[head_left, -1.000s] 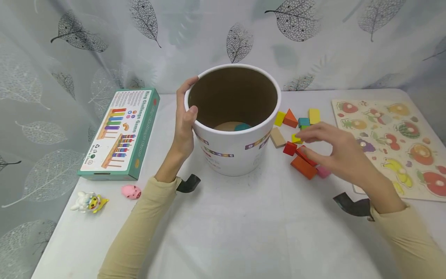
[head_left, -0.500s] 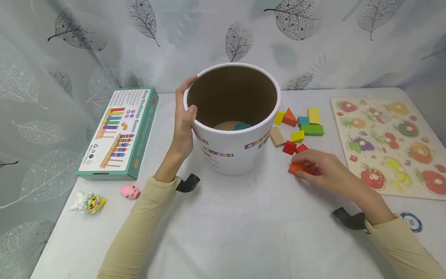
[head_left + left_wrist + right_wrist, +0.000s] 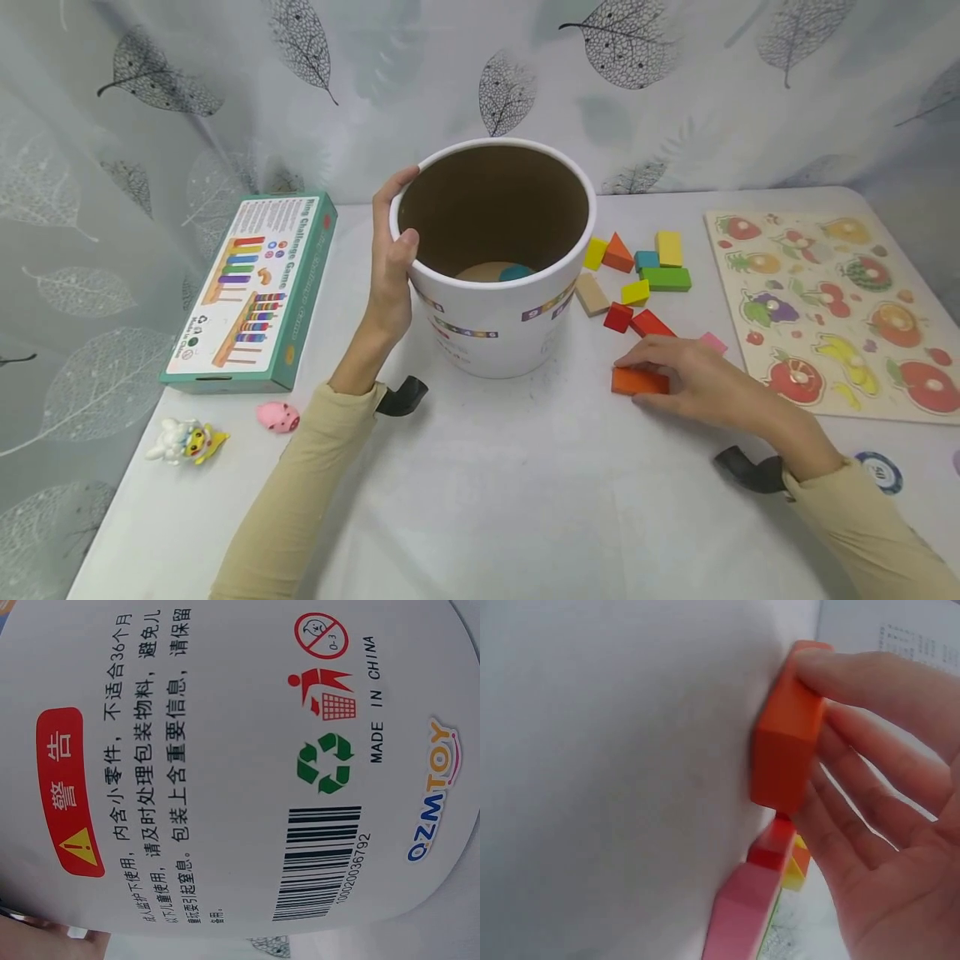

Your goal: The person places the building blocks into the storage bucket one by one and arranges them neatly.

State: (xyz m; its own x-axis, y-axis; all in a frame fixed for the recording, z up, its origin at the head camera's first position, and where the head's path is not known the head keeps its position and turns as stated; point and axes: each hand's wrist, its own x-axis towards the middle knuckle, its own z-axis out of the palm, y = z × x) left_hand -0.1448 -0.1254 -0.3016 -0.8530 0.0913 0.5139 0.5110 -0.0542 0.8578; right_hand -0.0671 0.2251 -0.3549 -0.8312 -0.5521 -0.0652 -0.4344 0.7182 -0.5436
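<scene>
My left hand (image 3: 392,279) grips the left rim of a large white bucket (image 3: 498,333), thumb over the edge. Something tan and blue shows at its bottom. In the left wrist view the bucket's wall (image 3: 225,772), printed with a warning label and barcode, fills most of the picture. To the right of the bucket, my right hand (image 3: 705,383) pinches an orange rectangular block (image 3: 639,382) between thumb and fingers, low over the white cloth. The right wrist view shows the thumb on the orange block (image 3: 787,727), with a pink block (image 3: 742,907) and a red block (image 3: 772,844) beyond.
Behind the right hand lie several coloured blocks, among them a green block (image 3: 666,279) and a tan block (image 3: 592,293). A fruit puzzle board (image 3: 813,325) lies at right, near a poker chip (image 3: 879,472). At left are a game box (image 3: 247,292), a pink pig (image 3: 277,417) and a small figurine (image 3: 187,441).
My right hand came down to the blocks, took hold of the orange block and drew it slightly toward me, apart from the red one. The left hand stays on the bucket.
</scene>
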